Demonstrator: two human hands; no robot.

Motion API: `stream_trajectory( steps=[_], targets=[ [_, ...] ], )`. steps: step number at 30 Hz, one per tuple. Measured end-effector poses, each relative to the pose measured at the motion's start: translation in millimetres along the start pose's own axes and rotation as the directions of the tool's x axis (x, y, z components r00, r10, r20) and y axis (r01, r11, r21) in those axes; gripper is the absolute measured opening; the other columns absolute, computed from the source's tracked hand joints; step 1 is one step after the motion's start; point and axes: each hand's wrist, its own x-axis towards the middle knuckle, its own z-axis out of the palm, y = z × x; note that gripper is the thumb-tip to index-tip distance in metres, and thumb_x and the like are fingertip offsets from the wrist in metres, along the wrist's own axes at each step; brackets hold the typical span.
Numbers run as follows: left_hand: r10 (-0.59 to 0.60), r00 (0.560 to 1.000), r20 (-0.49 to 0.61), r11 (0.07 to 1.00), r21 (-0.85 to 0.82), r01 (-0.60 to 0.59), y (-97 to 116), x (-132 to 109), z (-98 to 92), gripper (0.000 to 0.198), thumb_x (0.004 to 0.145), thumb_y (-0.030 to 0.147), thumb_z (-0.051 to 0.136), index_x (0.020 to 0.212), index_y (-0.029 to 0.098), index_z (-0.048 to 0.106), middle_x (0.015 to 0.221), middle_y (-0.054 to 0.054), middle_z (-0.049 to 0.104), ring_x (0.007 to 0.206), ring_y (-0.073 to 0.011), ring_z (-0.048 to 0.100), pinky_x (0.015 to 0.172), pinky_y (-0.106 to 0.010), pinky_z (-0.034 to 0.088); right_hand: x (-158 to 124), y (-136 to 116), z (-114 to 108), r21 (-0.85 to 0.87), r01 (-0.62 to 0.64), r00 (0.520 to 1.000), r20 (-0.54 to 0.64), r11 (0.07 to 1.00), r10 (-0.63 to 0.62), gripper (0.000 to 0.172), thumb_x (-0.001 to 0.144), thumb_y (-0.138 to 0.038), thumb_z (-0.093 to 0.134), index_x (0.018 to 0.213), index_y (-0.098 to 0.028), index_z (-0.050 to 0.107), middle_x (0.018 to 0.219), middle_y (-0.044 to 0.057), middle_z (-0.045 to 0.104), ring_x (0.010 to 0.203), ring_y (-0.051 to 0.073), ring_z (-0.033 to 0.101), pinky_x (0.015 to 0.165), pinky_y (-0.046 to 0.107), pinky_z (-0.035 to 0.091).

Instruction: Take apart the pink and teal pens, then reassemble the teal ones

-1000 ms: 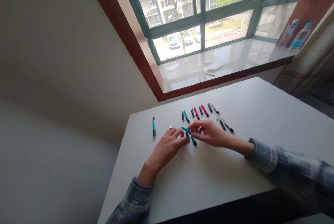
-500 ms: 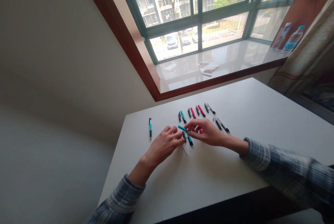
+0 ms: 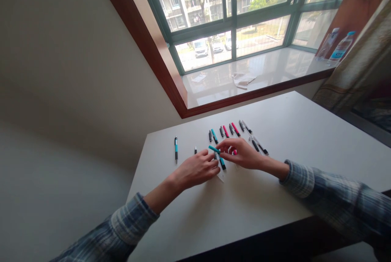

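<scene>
In my right hand point(image 3: 240, 153), the fingertips and thumb pinch a teal pen barrel point(image 3: 214, 149), tilted above the table. My left hand point(image 3: 198, 169) is just left of it, low over the pen parts, with fingers bent and drawn together. What they grip, if anything, is hidden. A thin clear piece point(image 3: 220, 178) shows below its fingertips. Between the hands lie a teal and black pen part point(image 3: 222, 163) and a partly covered dark part. A dark pen tip point(image 3: 196, 150) sticks out behind my left hand. A pink part is partly hidden under my right hand.
A whole teal and black pen point(image 3: 176, 150) lies at the left of the white table point(image 3: 275, 197). Behind my hands are teal parts point(image 3: 214, 136), pink parts point(image 3: 236, 129), and black and clear parts point(image 3: 259, 146). Bottles point(image 3: 342, 48) and a cloth point(image 3: 243, 80) rest on the windowsill.
My left hand has shifted slightly down and right, its forearm lying flatter, which uncovers the dark pen tip. The thin clear piece has moved a little right. My right hand stays nearly still.
</scene>
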Motion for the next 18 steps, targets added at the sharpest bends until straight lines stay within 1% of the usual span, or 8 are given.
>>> stream_trajectory(
  steps=[4,8,11,14,17,18],
  targets=[
    [-0.005,0.999,0.036,1.0,0.012,0.005,2,2,-4.2,0.011,0.096,0.01,0.061,0.092,0.018,0.068,0.094,-0.005,0.072,0.089,-0.023,0.065,0.084,-0.039,0.046,0,1,0,-0.001,0.004,1.0,-0.005,1.0,-0.004,0.024,0.095,-0.037,0.068,0.106,-0.017,0.075,0.094,0.007,0.075,0.078,0.016,0.068,0.069,0.029,0.059],
    [-0.033,0.999,0.0,0.999,-0.029,0.033,5,4,-0.5,0.012,0.094,0.008,0.063,0.09,0.018,0.067,0.087,-0.005,0.072,0.082,-0.0219,0.065,0.082,-0.038,0.045,0,1,-1,0.007,0.01,1.0,-0.006,1.0,-0.01,0.023,0.095,-0.036,0.068,0.107,-0.017,0.074,0.094,0.007,0.074,0.078,0.017,0.068,0.07,0.029,0.059],
    [-0.033,0.999,-0.004,0.998,-0.048,0.033,6,5,3.6,0.012,0.093,0.007,0.064,0.089,0.018,0.066,0.085,-0.005,0.072,0.076,-0.0209,0.064,0.079,-0.038,0.044,0,1,0,0.022,0.001,1.0,0.0,1.0,-0.001,0.021,0.094,-0.034,0.067,0.105,-0.017,0.073,0.093,0.007,0.073,0.078,0.017,0.067,0.07,0.03,0.058],
    [-0.052,0.998,-0.021,0.996,-0.069,0.051,6,2,5.6,0.014,0.093,0.006,0.062,0.088,0.019,0.064,0.083,-0.004,0.072,0.076,-0.0212,0.063,0.077,-0.037,0.044,1,1,-1,0.07,-0.043,0.999,-0.013,0.997,0.044,0.016,0.092,-0.03,0.067,0.101,-0.017,0.069,0.09,0.005,0.07,0.077,0.017,0.064,0.07,0.03,0.056],
    [-0.097,0.994,-0.043,0.993,-0.072,0.094,4,-4,4.0,0.017,0.096,0.007,0.057,0.085,0.02,0.061,0.079,-0.003,0.068,0.074,-0.0201,0.06,0.074,-0.037,0.043,3,0,-2,0.154,-0.107,0.992,-0.049,0.982,0.116,0.006,0.092,-0.025,0.059,0.089,-0.02,0.059,0.079,0.0,0.061,0.069,0.014,0.056,0.063,0.027,0.049],
    [-0.118,0.992,-0.049,0.992,-0.057,0.115,2,-6,2.8,0.018,0.097,0.008,0.056,0.085,0.02,0.06,0.08,-0.003,0.067,0.074,-0.0199,0.059,0.073,-0.036,0.043,3,-1,-3,0.185,-0.126,0.989,-0.049,0.975,0.137,0.009,0.093,-0.024,0.054,0.085,-0.02,0.054,0.076,-0.001,0.057,0.066,0.013,0.052,0.06,0.026,0.046]
  ],
)
